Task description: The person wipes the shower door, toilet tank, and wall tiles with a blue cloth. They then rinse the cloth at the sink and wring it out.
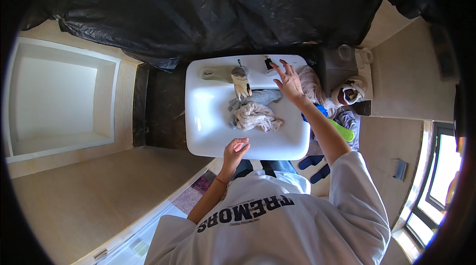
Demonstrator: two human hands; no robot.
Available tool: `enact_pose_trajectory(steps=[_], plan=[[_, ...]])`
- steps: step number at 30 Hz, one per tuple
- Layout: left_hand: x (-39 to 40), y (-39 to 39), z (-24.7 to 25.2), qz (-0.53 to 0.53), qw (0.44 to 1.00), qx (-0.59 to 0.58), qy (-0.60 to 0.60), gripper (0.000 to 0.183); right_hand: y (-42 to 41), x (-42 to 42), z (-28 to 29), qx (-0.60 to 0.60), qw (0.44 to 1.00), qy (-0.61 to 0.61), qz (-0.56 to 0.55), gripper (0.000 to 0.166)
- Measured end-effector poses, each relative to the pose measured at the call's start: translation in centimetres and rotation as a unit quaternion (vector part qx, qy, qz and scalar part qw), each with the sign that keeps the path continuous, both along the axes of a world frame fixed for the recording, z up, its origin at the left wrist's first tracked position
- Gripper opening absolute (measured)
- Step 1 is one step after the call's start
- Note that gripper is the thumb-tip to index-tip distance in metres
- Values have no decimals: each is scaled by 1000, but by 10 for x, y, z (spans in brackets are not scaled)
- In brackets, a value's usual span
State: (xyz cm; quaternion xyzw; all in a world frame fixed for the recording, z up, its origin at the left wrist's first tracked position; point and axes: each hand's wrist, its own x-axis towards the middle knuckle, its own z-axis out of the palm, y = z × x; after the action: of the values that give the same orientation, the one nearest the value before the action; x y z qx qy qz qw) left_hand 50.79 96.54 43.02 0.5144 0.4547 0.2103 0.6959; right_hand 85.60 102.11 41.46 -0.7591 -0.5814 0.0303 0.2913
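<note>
A white washbasin lies before me. In its bowl, a light beige cloth rests against a grey cloth, below the chrome tap. My left hand hovers over the basin's near rim, fingers bent and apart, with nothing in it. My right hand reaches over the basin's back right corner, fingers spread, close to a small black-topped dispenser. Whether a fingertip touches the dispenser I cannot tell. A clear, flat item lies on the back ledge, left of the tap.
Right of the basin are a brown towel, a white shoe, a bright green item and crumpled cloths. Black plastic sheeting hangs behind. Dark blue slippers lie on the floor. A white recessed niche is at left.
</note>
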Motion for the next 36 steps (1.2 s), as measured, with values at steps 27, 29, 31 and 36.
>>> enact_pose_trajectory(steps=[27, 29, 31, 36], plan=[[-5, 165, 10, -533, 782, 263, 187, 51, -80, -93, -100, -78, 801, 578, -133, 28], [-33, 181, 37, -516, 789, 249, 222, 48, -55, -102, -110, -122, 767, 624, -92, 24], [-56, 190, 53, -496, 792, 245, 257, 48, -34, -117, -125, -129, 732, 663, -88, 22], [-73, 187, 65, -430, 812, 289, 269, 43, -3, -137, -156, -193, 723, 645, -156, 26]])
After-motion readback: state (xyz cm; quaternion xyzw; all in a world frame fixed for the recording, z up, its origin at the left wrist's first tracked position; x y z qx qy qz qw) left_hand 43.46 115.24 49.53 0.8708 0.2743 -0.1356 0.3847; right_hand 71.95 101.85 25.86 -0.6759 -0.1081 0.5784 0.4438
